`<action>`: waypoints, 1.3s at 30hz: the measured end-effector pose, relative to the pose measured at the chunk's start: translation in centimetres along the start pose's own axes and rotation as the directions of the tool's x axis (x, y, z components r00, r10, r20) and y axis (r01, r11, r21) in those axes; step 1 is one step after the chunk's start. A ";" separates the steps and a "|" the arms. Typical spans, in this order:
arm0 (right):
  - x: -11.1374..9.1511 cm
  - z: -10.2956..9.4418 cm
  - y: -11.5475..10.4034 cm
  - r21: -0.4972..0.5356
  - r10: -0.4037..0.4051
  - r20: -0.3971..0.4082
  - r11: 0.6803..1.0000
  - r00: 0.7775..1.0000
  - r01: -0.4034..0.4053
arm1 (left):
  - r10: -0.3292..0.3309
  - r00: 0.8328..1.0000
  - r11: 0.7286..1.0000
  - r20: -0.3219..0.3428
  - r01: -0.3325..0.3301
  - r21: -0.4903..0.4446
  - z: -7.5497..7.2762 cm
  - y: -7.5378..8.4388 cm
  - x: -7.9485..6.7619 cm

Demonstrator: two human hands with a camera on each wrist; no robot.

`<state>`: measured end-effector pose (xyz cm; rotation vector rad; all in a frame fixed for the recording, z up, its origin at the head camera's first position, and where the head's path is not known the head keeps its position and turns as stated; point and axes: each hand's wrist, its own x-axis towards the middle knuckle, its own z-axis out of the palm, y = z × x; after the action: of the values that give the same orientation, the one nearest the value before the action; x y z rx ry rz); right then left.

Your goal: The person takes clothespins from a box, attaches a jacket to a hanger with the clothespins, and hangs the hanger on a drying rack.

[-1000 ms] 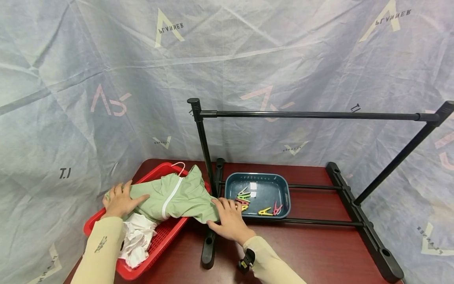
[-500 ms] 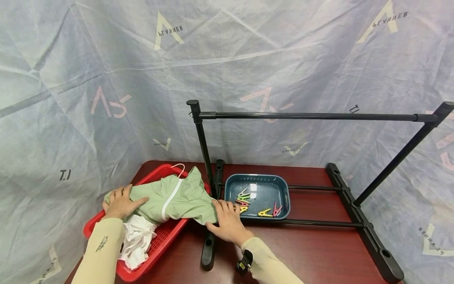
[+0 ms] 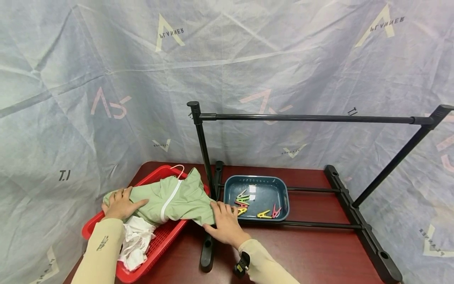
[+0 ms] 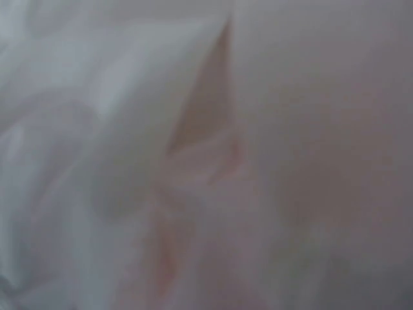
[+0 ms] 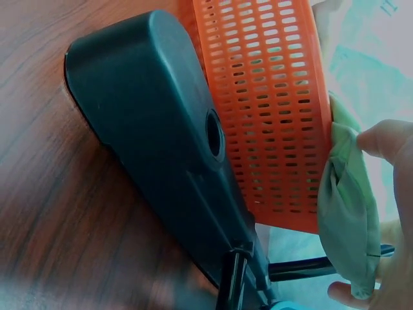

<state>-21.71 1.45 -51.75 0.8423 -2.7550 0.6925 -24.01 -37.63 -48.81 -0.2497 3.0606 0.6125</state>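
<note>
A light green garment [image 3: 193, 197] with a white strip down its middle lies across the red basket [image 3: 166, 246]. The hook of a pale pink hanger [image 3: 180, 167] sticks out at its top. My left hand [image 3: 120, 205] rests on the garment's left end, fingers spread. At the right end, my right hand [image 3: 227, 227] touches the cloth, its fingers extended. In the right wrist view, the thumb [image 5: 384, 139] meets the fabric, which hangs over the basket's rim. A crumpled white cloth [image 3: 136, 242] lies in the basket under my left wrist. The left wrist view is a blur of pale cloth.
A black rack stands right of the basket, with a high crossbar [image 3: 305, 118] and long feet [image 3: 207, 254]. Between its feet sits a dark blue tray [image 3: 273, 189] holding several coloured clothespins [image 3: 263, 214]. The table [image 3: 301, 248] is dark red; printed grey sheeting [image 3: 220, 79] encloses it.
The right hand has shifted slightly left, with the garment's right end drawn in a little. My left hand stays in place. The view has tilted very slightly.
</note>
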 end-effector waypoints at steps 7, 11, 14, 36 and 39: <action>0.0 0.1 -0.4 0.001 0.014 0.004 1.000 1.000 -0.014 | 0.008 1.000 1.000 0.014 -0.008 -0.002 -0.1 -0.2 0.1; 0.1 0.2 -0.5 -0.002 0.028 0.014 1.000 1.000 -0.028 | 0.009 1.000 1.000 0.015 -0.009 -0.019 0.1 -0.3 0.1; 0.1 0.2 -0.6 -0.008 0.028 0.009 1.000 1.000 -0.028 | 0.006 1.000 1.000 0.016 -0.005 -0.029 0.3 -0.4 0.1; 1.1 1.5 -1.4 -0.124 0.147 -0.087 0.980 0.985 -0.157 | -0.013 1.000 0.999 0.007 0.014 -0.040 1.0 -0.9 0.7; 1.1 1.7 -1.4 -0.114 0.147 -0.117 0.980 0.982 -0.161 | -0.014 1.000 0.999 0.001 0.014 -0.045 1.2 -1.0 0.7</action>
<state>-21.90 -0.94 -52.39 0.5537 -2.7524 0.5690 -24.54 -38.21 -50.30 -0.2707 3.0442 0.6819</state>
